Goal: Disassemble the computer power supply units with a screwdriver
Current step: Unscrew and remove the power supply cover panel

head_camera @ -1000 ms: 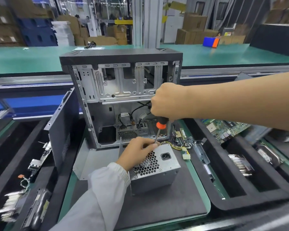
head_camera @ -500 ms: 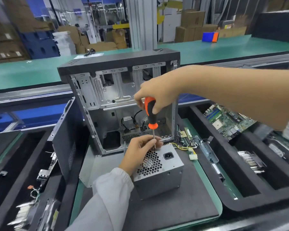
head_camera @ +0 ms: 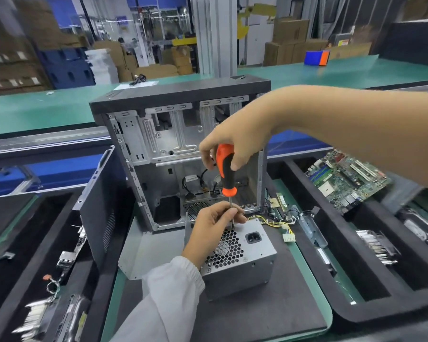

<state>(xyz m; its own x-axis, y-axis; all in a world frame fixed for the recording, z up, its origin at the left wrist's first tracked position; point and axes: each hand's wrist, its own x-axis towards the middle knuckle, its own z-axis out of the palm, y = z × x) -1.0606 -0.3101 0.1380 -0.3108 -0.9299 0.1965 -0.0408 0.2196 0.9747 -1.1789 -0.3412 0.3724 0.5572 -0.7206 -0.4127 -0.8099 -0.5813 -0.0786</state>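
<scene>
Right hand curled round screwdriver handle, upright over power supply unit mid-mat; left hand fingers pinching shaft.

The left hand covers the near-left corner of the power supply unit, and its fingers hide the screwdriver tip, so the screw cannot be seen. The right hand hides the top of the handle and part of the computer case. The motherboard runs behind the forearm. Parts in the left tray are blurred and cut off by the bottom edge.
</scene>
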